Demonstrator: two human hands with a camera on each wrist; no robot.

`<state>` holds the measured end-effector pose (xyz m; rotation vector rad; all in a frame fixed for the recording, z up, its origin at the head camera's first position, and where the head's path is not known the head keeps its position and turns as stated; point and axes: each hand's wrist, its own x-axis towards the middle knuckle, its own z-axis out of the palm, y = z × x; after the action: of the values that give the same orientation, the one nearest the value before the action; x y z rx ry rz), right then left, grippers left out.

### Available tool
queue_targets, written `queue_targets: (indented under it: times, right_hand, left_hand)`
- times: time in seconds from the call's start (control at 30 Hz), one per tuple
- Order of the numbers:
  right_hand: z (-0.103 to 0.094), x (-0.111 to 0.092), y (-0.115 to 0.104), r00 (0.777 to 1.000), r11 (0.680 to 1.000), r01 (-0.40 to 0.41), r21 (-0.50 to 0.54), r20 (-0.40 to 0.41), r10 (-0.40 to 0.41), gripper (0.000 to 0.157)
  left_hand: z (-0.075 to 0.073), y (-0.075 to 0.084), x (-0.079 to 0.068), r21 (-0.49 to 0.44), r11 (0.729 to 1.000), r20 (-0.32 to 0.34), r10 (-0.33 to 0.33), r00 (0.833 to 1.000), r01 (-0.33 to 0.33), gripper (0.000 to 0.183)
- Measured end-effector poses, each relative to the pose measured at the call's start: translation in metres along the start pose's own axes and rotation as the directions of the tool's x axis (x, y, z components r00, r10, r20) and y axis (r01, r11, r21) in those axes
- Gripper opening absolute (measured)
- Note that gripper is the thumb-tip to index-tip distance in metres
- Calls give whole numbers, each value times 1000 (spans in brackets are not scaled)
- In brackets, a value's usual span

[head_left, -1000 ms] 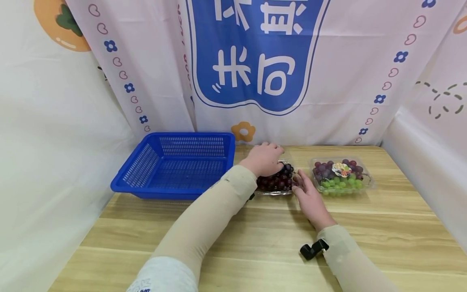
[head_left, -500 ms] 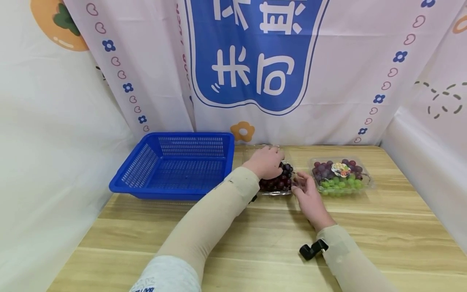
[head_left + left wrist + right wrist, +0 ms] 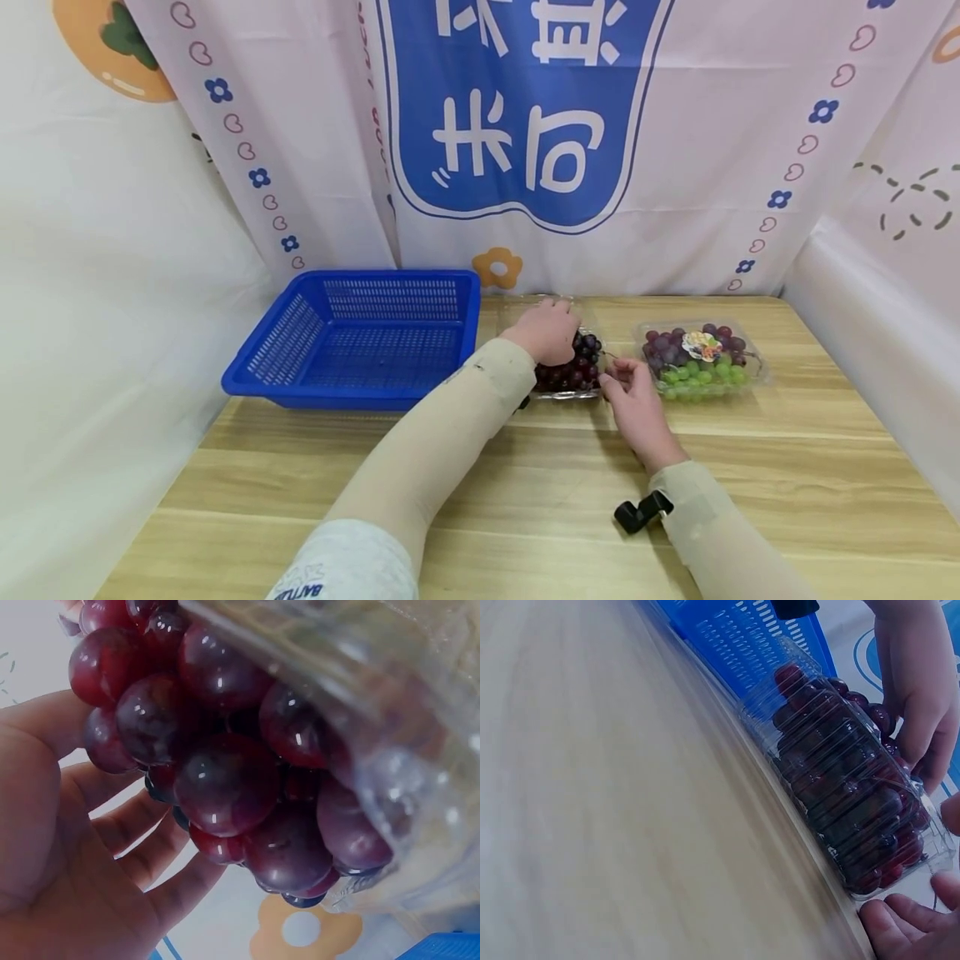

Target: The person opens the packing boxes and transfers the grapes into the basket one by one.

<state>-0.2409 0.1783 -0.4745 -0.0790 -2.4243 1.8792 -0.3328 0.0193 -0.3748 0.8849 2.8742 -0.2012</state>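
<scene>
A bunch of dark red grapes [image 3: 567, 377] lies in a clear plastic box [image 3: 572, 397] at the back middle of the table. Reaching over it from the left, my left hand [image 3: 546, 333] grips the bunch from above. The left wrist view shows its thumb against the grapes [image 3: 225, 784] and its fingers [image 3: 161, 851] behind them. My right hand [image 3: 636, 408] holds the near right end of the box with thumb and fingertips, beside a thin stem. In the right wrist view the ribbed box wall covers most of the grapes.
Left of the box stands a blue slotted basket [image 3: 378, 392] with nothing in it. To the right sits a second clear box [image 3: 701, 362] with red and green grapes and a round label. A printed curtain [image 3: 675, 242] hangs behind the wooden table [image 3: 555, 517].
The right fingers have drawn a little closer together at the end of the box. The left hand has barely shifted over the grapes, and the box and basket stay in place.
</scene>
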Motion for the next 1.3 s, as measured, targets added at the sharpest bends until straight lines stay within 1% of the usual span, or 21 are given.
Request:
queue_targets:
  times: [0.1,0.17,0.27,0.33,0.43,0.53,0.63,0.73,0.8,0.87,0.97,1.03,1.17,1.3]
  right_hand:
    - [-2,1,0,1000,996,-17,-91,17,18,56]
    - [-3,1,0,999,989,-12,-149,38,18,58]
    - [-4,1,1,998,980,8,-197,63,5,58]
    - [-4,1,1,997,980,17,-198,73,-3,58]
    - [-5,1,0,997,981,18,-192,74,-4,58]
    - [-6,1,0,997,982,23,-189,76,-9,59]
    - [-7,2,1,997,983,26,-180,72,-14,58]
    - [-8,3,1,997,984,26,-179,71,-13,57]
    - [-9,3,1,998,983,23,-184,68,-10,57]
    - [-10,3,2,998,981,19,-194,65,-7,57]
    - [-11,3,1,998,979,18,-202,58,-6,56]
    - [-10,3,2,999,979,19,-205,52,-9,56]
    - [-8,5,1,999,978,24,-206,52,-14,56]
    - [-4,7,1,998,977,25,-213,59,-12,56]
  left_hand:
    - [-2,0,2,-18,1000,20,5,1000,-5,49]
    - [-2,-1,4,-39,999,32,12,999,-10,46]
    - [-3,-1,9,-76,997,37,17,999,-14,34]
    - [-3,-1,13,-93,995,30,19,999,-16,26]
    - [-2,0,19,-82,996,24,22,999,-19,23]
    - [0,3,25,-51,999,38,9,999,-7,27]
    - [0,9,28,5,1000,63,-14,998,14,33]
    - [-1,15,28,60,997,93,-48,995,42,38]
    - [-3,18,27,86,995,106,-66,992,57,37]
    - [-5,22,27,90,993,117,-83,990,73,37]
    - [-2,25,31,86,992,125,-100,987,90,36]
    - [3,24,37,74,993,124,-105,987,96,38]
    - [14,18,46,61,995,93,-89,992,84,43]
    - [20,12,46,48,997,60,-68,996,65,46]
